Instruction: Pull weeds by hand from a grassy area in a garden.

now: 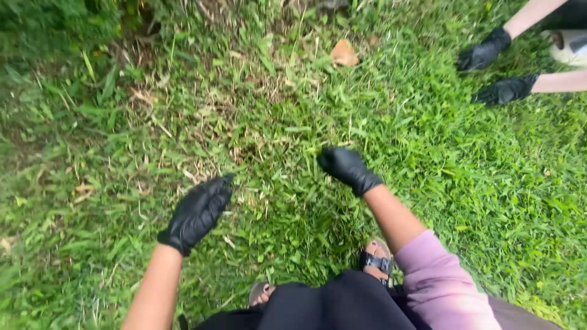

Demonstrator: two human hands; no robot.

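Black-gloved, the left hand (197,214) is held over the grass (110,183) with fingers together and extended, nothing gripped. Further right, the right hand (347,168) is curled down into the grass, perhaps pinching blades, though this cannot be told. At far right, a co-worker's gloved hands (495,70) are seen near a brown leaf (344,54)

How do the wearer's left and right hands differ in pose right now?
The left hand is spread, fingers extended, hovering above the grass; the right hand is curled, fingertips down in the blades. The left sits nearer the body; the right reaches further forward. Both wear black gloves. Whether the right grips grass is unclear.
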